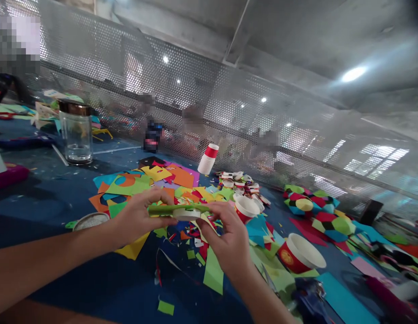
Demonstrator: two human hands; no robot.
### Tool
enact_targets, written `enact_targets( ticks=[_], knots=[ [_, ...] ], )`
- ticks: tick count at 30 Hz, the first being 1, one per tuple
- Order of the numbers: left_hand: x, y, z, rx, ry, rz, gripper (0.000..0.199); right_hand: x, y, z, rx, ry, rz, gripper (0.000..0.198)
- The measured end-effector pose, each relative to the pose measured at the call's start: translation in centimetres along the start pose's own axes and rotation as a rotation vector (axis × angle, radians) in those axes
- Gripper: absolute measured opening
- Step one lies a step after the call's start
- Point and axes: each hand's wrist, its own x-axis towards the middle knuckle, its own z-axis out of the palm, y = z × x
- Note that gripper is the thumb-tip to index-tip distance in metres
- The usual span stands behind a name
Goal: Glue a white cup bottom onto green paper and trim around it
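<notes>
My left hand [144, 209] pinches the left end of a green paper piece [161, 210], thumb below and fingers on top. At its other end, my right hand [225, 231] grips the same paper. Against the underside of the paper sits a white round disc [186, 214], like a cup's cut-off bottom; my right fingertips touch its right side. Both hands are raised over a heap of coloured paper scraps [188, 175]. Left of them, a round metal lid or tin [91, 221] lies beside my left wrist.
A glass jar [76, 135] stands at the back left. Stacked paper cups [208, 159] are near the perforated metal screen [182, 72]. Red-and-white cups [301, 253] and patchwork paper balls [333, 222] are on the right, with scissors [271, 281] near my right forearm.
</notes>
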Motion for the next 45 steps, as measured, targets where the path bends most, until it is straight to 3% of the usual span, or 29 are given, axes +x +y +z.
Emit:
enact_targets(
  ticks=[6,10,12,16,22,28,34,37,45],
  knots=[
    [0.1,0.8,-1.7,0.322,0.082,0.457,0.006,-1.0,-1.0,-0.4,0.04,0.016,0.009,0.027],
    [-0.3,1.2,-2.9,0.598,0.119,0.725,0.016,-1.9,-1.5,0.1,0.336,-0.003,0.335,0.022],
    [-0.6,1.4,-3.3,0.7,0.099,0.803,0.022,-2.1,-1.5,0.6,0.473,-0.031,0.515,0.031],
    [-0.9,2.1,-3.6,0.81,0.019,0.889,0.025,-2.0,-1.2,1.4,0.661,0.052,0.657,0.041],
    [-1.2,3.2,-3.4,0.856,0.057,0.934,0.025,-1.1,-1.5,1.0,0.675,0.233,0.687,0.038],
    [-1.6,3.6,-2.8,0.83,0.145,0.911,0.025,-0.9,-1.6,0.6,0.527,0.014,0.693,0.03],
    [-2.0,4.2,-3.0,0.966,0.023,1.063,0.029,-0.9,-1.4,0.8,0.434,-0.056,0.659,0.02],
    [-3.1,4.8,-2.2,0.978,0.127,0.87,0.033,-0.7,-1.6,0.9,0.505,-0.06,0.714,0.02],
    [-4.4,5.2,-1.3,1.028,0.114,0.854,0.034,-0.5,-2.2,0.9,0.686,-0.088,0.849,0.016]
  ],
)
